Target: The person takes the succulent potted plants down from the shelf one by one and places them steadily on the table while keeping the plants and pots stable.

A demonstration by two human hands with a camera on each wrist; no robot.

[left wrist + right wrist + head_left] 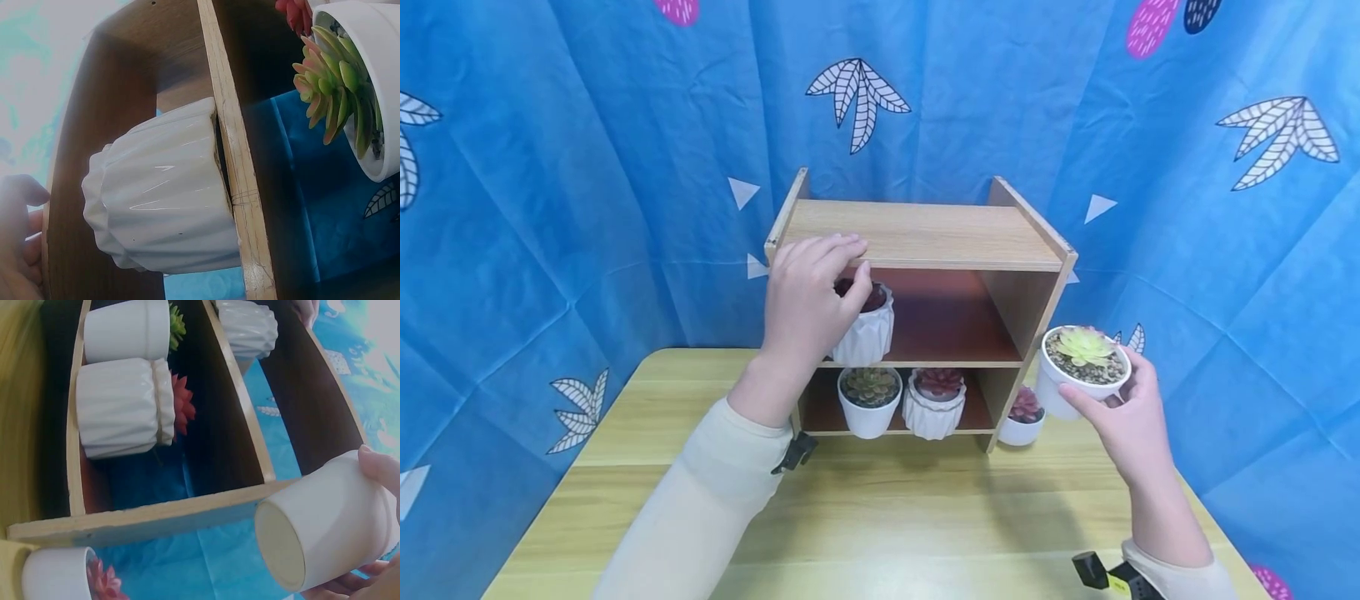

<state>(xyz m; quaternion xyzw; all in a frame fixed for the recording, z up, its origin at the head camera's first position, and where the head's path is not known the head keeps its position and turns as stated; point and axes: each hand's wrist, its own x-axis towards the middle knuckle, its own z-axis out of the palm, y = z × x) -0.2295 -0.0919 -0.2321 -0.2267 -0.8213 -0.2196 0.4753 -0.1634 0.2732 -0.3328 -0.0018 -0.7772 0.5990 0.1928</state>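
My left hand (812,287) is at the front edge of the wooden shelf's top board (925,233), fingertips against that edge and nothing held. Just below it, on the middle level, stands a white ribbed pot (162,194) with a dark red succulent, partly hidden by the hand in the head view. With my right hand (1123,408) I grip a smooth white potted succulent (1060,387), green with pink tips, thumb on the near side. It is raised and tilted beside the shelf's right panel; its bare base shows in the right wrist view.
The lower level holds a smooth white pot with a green succulent (869,404) and a textured white pot with a red succulent (934,408). Another red succulent pot (1021,427) stands on the wooden table (880,517), right of the shelf. Blue patterned cloth (625,167) hangs behind.
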